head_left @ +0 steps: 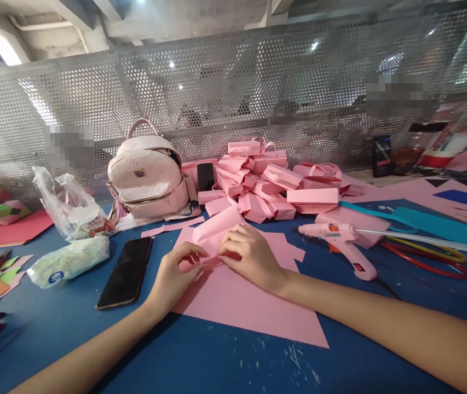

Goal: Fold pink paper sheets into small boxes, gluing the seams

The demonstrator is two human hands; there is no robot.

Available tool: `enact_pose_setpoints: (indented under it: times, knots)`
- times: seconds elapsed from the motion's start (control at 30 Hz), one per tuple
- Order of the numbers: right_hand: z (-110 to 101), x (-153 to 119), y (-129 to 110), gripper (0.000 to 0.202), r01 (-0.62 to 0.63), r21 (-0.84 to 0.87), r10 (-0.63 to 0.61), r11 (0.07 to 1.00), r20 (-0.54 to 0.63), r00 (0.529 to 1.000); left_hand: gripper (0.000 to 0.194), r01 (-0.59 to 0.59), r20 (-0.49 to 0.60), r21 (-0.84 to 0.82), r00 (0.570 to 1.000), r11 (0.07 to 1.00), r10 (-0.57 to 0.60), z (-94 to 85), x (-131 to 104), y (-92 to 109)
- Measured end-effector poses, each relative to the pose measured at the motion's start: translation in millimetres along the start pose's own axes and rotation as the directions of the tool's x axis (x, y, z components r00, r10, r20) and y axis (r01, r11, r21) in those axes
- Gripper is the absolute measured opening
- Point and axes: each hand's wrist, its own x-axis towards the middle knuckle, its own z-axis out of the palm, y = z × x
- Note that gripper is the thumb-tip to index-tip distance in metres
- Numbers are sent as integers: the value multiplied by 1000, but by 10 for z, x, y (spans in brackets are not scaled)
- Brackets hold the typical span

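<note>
Between my two hands is a folded piece of pink paper (218,225), its upper flap standing up. My left hand (178,271) pinches its near left edge between thumb and fingers. On the right side my right hand (252,257) grips the same edge with curled fingers. Under both hands lies a large flat pink sheet (253,312) on the blue table. A pile of folded pink paper boxes (253,183) rises just behind. To the right of my right hand rests a pink glue gun (340,238) with a clear glue stick in its back.
Left of the sheet lies a black phone (125,273), with a tissue pack (71,261) and a plastic bag (69,205) beyond. A pink backpack (149,175) stands before a perforated metal screen (217,82). Red and yellow strips (426,260) lie at the right.
</note>
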Motion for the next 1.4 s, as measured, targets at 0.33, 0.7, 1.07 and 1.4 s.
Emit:
enact_pose_setpoints:
  times: [0.33, 0.7, 1.07, 1.4]
  knots:
    - [-76, -23, -83, 10, -39, 47, 43, 998, -79, 996, 5, -279, -48, 144, 956, 949, 288, -45, -14, 50]
    - [-88, -28, -77, 13, -2, 56, 7, 998, -87, 996, 11, -232, -72, 114, 968, 966, 241, -54, -36, 56]
    - [-73, -36, -112, 9, 21, 50, -19, 999, -39, 999, 15, -274, -75, 115, 956, 955, 283, -28, -64, 97]
    - [-64, -54, -78, 9, 14, 153, -8, 988, -40, 999, 38, -266, 153, -47, 951, 963, 270, -152, 80, -24]
